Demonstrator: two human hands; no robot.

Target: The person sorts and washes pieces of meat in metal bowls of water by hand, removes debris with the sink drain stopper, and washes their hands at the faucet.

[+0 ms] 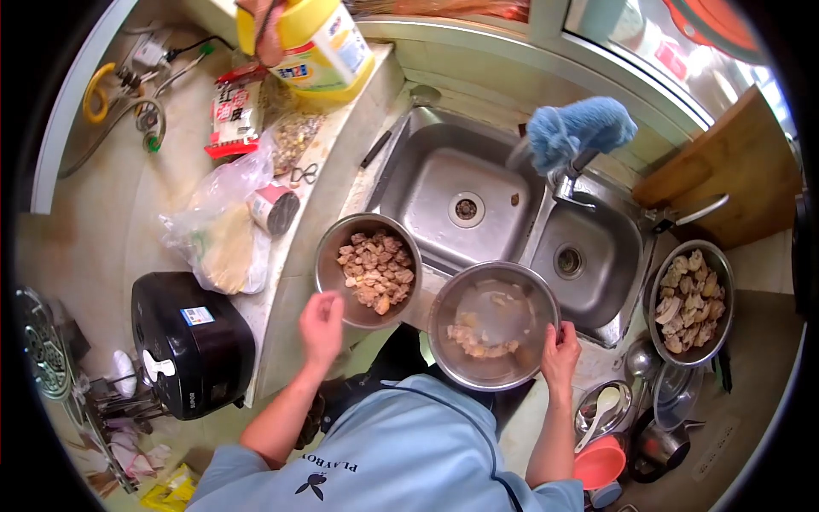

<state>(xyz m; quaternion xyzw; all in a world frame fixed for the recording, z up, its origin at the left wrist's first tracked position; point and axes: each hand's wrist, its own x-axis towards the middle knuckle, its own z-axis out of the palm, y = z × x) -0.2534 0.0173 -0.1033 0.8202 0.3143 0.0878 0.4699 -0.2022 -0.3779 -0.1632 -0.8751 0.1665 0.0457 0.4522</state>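
My right hand [560, 348] grips the right rim of a metal bowl [445, 354], thumb over the edge. Inside this bowl, several pale meat pieces [482, 343] lie along the near side in a little cloudy liquid. My left hand [322, 327] is beside the near left rim of a second metal bowl [327, 294]. Its fingers are curled together, and whether anything is between them is hidden. Browned meat chunks [376, 271] cover much of that second bowl's bottom. The two bowls sit side by side at the sink's front edge.
Behind the bowls is a double sink [426, 188] with a cloth-wrapped faucet [580, 132]. A bowl of pale meat [691, 301] stands at the right, near a ladle [641, 358]. A black rice cooker [192, 341], plastic bag [226, 230] and yellow jug [316, 51] are at the left.
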